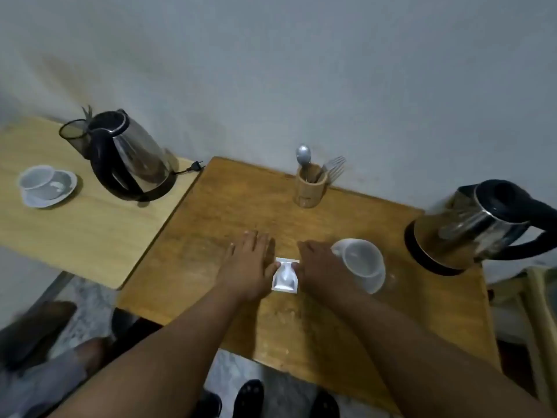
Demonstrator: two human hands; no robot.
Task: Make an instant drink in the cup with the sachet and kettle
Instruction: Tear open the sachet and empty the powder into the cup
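While both hands (250, 267) lie flat, the sachet (285, 276) sits between.

The person's 2 forearms are bare from elbow to wrist, with no sleeve reaching into sight. The left hand (251, 267) and the right hand (321, 268) are both bare too: no glove, ring, watch or band shows on either. The fingers (256, 241) look short-nailed, though the blur leaves that unsure. Low down, dark footwear (248, 396) with small pale dots shows on the floor, its shape too blurred to make out further.
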